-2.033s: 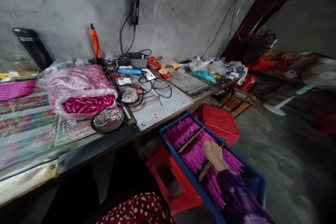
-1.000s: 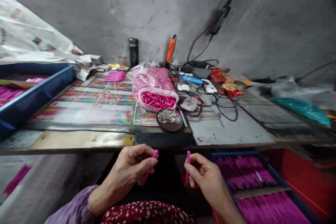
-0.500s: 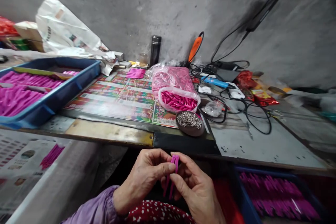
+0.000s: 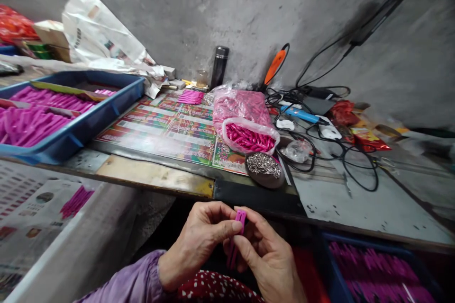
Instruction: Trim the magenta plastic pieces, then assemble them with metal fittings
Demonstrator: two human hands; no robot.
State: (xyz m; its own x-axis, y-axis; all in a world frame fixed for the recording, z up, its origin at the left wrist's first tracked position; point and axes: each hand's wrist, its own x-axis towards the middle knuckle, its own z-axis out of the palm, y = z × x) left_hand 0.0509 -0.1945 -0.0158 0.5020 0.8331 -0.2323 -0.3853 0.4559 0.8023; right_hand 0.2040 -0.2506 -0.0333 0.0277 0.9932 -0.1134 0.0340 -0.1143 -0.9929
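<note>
My left hand [image 4: 201, 241] and my right hand [image 4: 265, 258] meet low in front of me, below the table edge. Both pinch a pair of slim pink plastic pieces [image 4: 237, 234] held side by side and upright, fingertips closed at their top ends. On the table ahead lies a clear bag of pink parts [image 4: 249, 135], and beside it a dark round dish of small metal springs [image 4: 265, 168]. A blue tray [image 4: 103, 109] of pink pieces sits on the table at the left. Another blue crate of pink pieces [image 4: 377, 274] stands low at the right.
A colourful printed sheet [image 4: 167, 128] covers the table middle. Black cables [image 4: 337, 151], a blue tool [image 4: 300, 114], an orange-handled tool [image 4: 276, 64] and a black flask [image 4: 219, 66] crowd the back by the grey wall. Newspaper with a few pink pieces [image 4: 74, 201] lies low left.
My right hand left the crate at the right; then each hand held one pink piece apart. Now the two pieces are together between both hands. The view swung left.
</note>
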